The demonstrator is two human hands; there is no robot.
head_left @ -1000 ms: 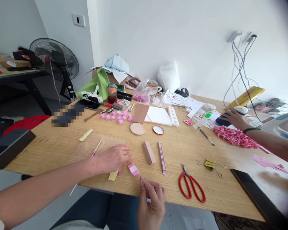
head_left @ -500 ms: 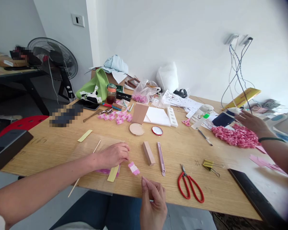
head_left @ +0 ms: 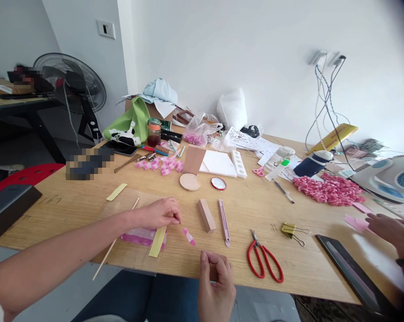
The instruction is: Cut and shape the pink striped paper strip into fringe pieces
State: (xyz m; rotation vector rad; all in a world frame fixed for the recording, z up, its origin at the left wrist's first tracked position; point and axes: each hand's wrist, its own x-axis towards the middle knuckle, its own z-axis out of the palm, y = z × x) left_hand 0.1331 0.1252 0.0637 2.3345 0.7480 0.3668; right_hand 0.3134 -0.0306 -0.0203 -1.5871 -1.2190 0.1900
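Closest to me, the right hand [head_left: 217, 286] hovers at the desk's near edge, its fingers curled loosely together; I can't tell whether it has hold of anything. The left hand [head_left: 158, 213] lies farther up, its fingertips drawn together and ending just beside a small pink piece [head_left: 189, 237]. From here I can't tell whether they grip it. That piece sits above the desk [head_left: 289, 273] between the two hands, its long axis running diagonally from upper left to lower right, its upper end toward the left fingertips.

Beside the left hand are a yellow strip [head_left: 157, 241], a clear packet of pink material [head_left: 142, 237] and a wooden skewer [head_left: 112, 243]. To the right lie a pale wooden block [head_left: 206, 216], a slim pink tool [head_left: 223, 228] and red-handled scissors [head_left: 264, 259]. Beyond, a co-worker's hand [head_left: 388, 230] is near pink paper scraps [head_left: 356, 222], and a heap of pink pieces [head_left: 328, 190] lies farther back.
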